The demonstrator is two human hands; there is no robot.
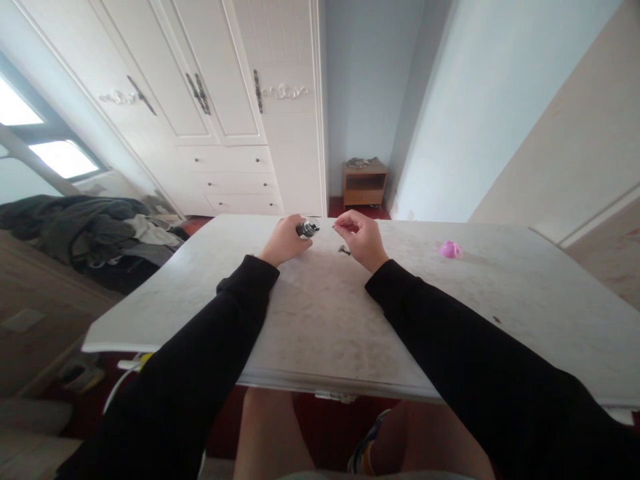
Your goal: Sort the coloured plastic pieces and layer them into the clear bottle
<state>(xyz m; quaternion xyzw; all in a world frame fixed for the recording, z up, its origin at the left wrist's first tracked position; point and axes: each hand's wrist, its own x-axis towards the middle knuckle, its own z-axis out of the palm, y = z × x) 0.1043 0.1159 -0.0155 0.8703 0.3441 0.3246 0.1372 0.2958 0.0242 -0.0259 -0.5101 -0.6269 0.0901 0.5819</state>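
My left hand (pixel 286 241) is wrapped round a short black cylinder (pixel 307 230) with a shiny, partly clear end; its exact kind is hard to make out. That end points to the right, toward my other hand. With thumb and forefinger pinched, my right hand (pixel 363 238) holds a tiny dark piece (pixel 334 227), too small to name, a short gap away from the cylinder. Just below these fingers a small metal piece (pixel 344 251), perhaps a screw or clip, lies on the white table (pixel 320 320). Both hands are near the table's far edge.
A pink rounded object (pixel 451 250) sits on the table to the right, and a small reddish-brown scrap (pixel 497 319) lies nearer. Dark clothes (pixel 75 233) are heaped at the left. A white wardrobe (pixel 215 113) and wooden nightstand (pixel 365 185) stand beyond.
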